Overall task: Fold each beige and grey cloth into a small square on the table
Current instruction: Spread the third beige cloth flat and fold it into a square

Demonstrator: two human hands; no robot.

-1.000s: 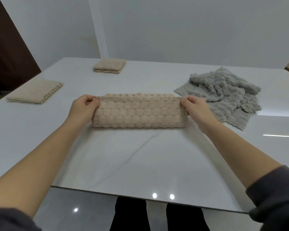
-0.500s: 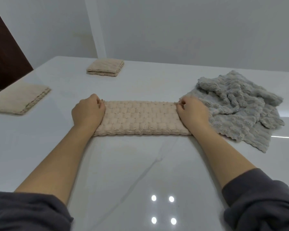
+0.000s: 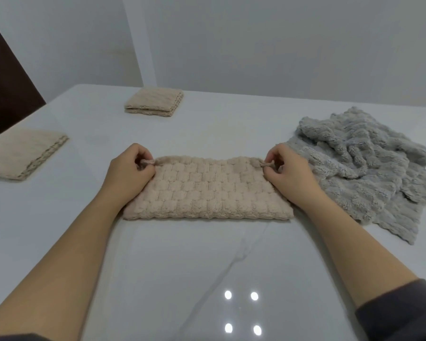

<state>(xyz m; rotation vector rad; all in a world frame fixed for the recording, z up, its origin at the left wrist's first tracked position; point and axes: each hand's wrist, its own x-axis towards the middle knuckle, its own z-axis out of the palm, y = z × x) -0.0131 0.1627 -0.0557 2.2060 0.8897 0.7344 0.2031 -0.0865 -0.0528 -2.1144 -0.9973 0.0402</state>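
A beige waffle-textured cloth (image 3: 208, 190) lies folded into a long strip in the middle of the white table (image 3: 207, 267). My left hand (image 3: 129, 172) pinches its far left corner between thumb and fingers. At the other end, my right hand (image 3: 287, 172) pinches the far right corner the same way. Both heels of the hands rest on the strip's ends. A crumpled grey cloth (image 3: 364, 163) lies unfolded just right of my right hand, touching the beige strip's end.
Two folded beige cloths lie on the table: one square (image 3: 155, 102) at the far centre-left, another (image 3: 22, 153) at the left edge. A dark wooden door (image 3: 8, 77) stands beyond the left corner. The wall runs behind the table.
My head has moved closer over the table. Both hands shifted from covering the strip's ends to pinching its far corners, which are lifted slightly.
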